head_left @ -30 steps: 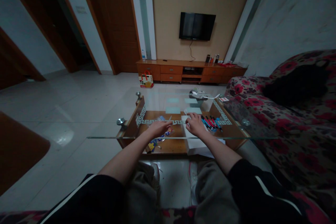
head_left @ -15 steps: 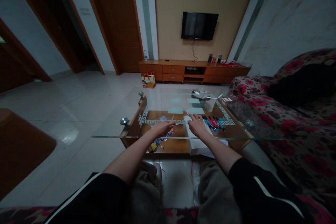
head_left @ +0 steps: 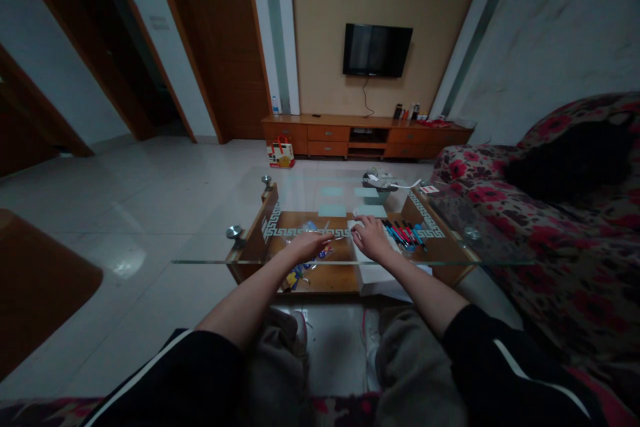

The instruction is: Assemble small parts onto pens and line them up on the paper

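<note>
Over the glass table (head_left: 305,203), left hand (head_left: 310,245) is near right hand (head_left: 371,237).

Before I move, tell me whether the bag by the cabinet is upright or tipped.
Upright: the bag stands with its red handles uppermost.

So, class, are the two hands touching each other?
Apart: the head view shows a visible gap between the left hand and the right hand.

No text can be read. The print on the carrier bag (head_left: 281,154), just left of the frame's centre, is too small to make out, as are the red marks on the white card (head_left: 429,189), right of centre, and the tiny pale mark on the lower edge of the television (head_left: 378,51), upper middle.
</note>
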Motion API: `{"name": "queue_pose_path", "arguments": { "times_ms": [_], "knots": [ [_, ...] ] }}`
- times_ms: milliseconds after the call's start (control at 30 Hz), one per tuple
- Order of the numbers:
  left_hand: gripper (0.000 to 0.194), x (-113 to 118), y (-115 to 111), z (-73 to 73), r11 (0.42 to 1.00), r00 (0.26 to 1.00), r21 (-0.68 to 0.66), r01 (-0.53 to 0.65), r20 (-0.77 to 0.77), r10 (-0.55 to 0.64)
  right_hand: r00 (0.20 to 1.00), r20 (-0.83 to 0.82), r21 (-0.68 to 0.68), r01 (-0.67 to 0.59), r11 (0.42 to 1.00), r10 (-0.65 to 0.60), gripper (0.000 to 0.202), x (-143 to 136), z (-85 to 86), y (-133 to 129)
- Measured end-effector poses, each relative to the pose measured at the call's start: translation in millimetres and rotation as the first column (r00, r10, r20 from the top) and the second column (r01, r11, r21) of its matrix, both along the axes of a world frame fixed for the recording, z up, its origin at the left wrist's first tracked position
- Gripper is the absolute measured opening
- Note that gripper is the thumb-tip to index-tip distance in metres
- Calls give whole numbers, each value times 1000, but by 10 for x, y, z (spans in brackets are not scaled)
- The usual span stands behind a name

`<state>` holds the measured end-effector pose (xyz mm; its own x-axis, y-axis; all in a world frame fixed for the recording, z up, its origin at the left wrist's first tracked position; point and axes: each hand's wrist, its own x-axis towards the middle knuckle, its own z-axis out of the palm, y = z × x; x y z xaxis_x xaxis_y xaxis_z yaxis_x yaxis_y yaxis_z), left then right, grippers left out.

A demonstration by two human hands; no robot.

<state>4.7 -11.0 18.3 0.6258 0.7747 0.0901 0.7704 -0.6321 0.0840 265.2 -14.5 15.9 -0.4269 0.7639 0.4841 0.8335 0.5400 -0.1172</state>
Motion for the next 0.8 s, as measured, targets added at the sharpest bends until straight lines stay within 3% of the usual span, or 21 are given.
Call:
{"name": "queue_pose_path", "arguments": {
  "times_ms": [133,333,633,800],
  "knots": [
    [40,29,-18,25,1000,1000,-14,15,4,-15,988,5,-17,-156,988,156,15,-99,87,-96],
    [39,54,-23,37,999,999,-34,35,19,-34,972,-21,-51,-233,971,232,12,-52,107,-101],
    [37,-88,110,-77,994,995,-57,-93,-35,91,995,-26,-90,-103,991,102,10,466,-16,-74],
    [34,-144,131,-86,989,989,-47,-143,-51,140,999,18,-130,-25,991,27,10,614,-106,-55]
  ]
}}
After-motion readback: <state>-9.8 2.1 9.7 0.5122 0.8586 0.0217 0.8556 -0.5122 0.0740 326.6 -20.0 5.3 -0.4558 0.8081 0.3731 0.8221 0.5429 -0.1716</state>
